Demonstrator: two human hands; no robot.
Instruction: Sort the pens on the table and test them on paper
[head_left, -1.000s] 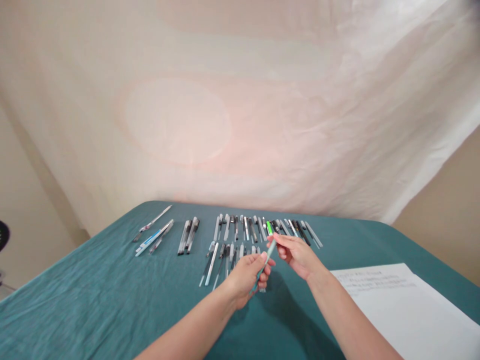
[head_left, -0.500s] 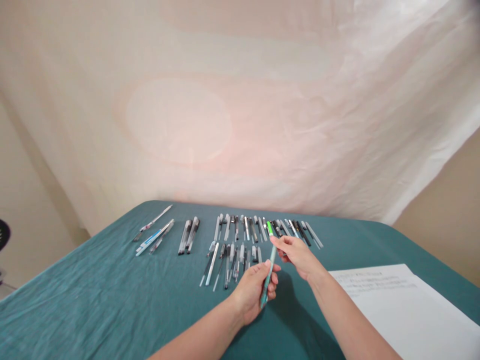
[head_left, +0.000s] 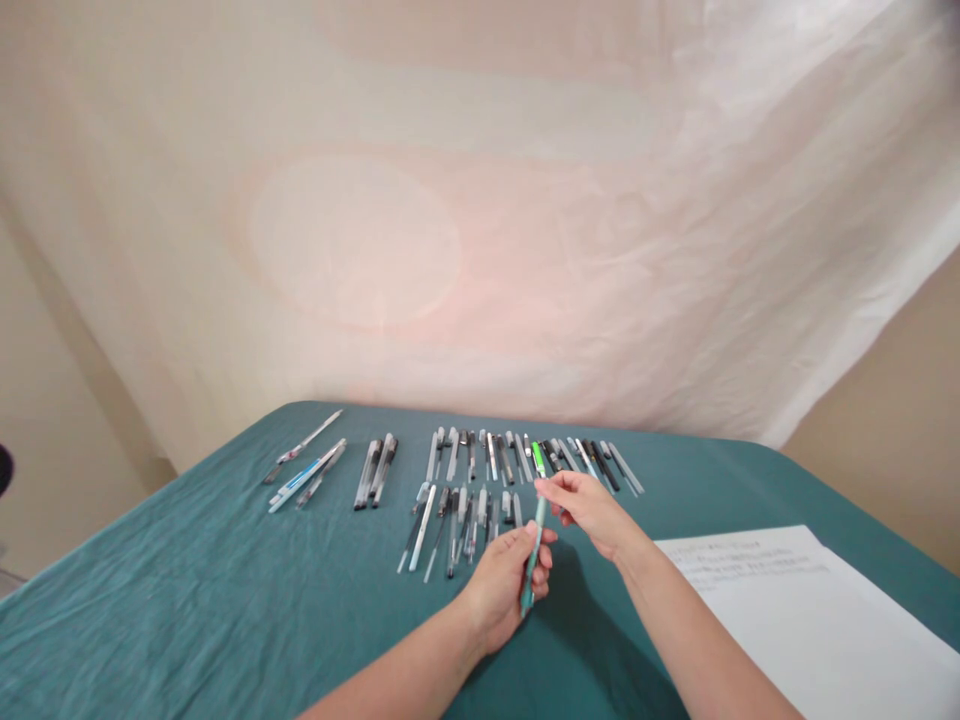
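Observation:
My left hand [head_left: 504, 580] is closed around the lower half of a pale teal pen [head_left: 534, 552], which stands nearly upright above the table. My right hand [head_left: 592, 510] pinches the top end of the same pen with thumb and fingers. Both hands hover just in front of two rows of several pens [head_left: 480, 480] laid side by side on the teal tablecloth [head_left: 210, 600]. A bright green pen [head_left: 538, 456] lies in the back row just beyond my right hand.
Further left lie a pair of dark pens [head_left: 376, 468], a blue-and-white pen [head_left: 304, 478] and a thin silver one [head_left: 300, 448]. A printed white sheet [head_left: 810, 620] covers the table's right front. A draped white cloth [head_left: 480, 200] hangs behind.
The pen has swung from slanted to nearly upright. My left hand slid down and nearer along it, while my right hand stayed on the top end.

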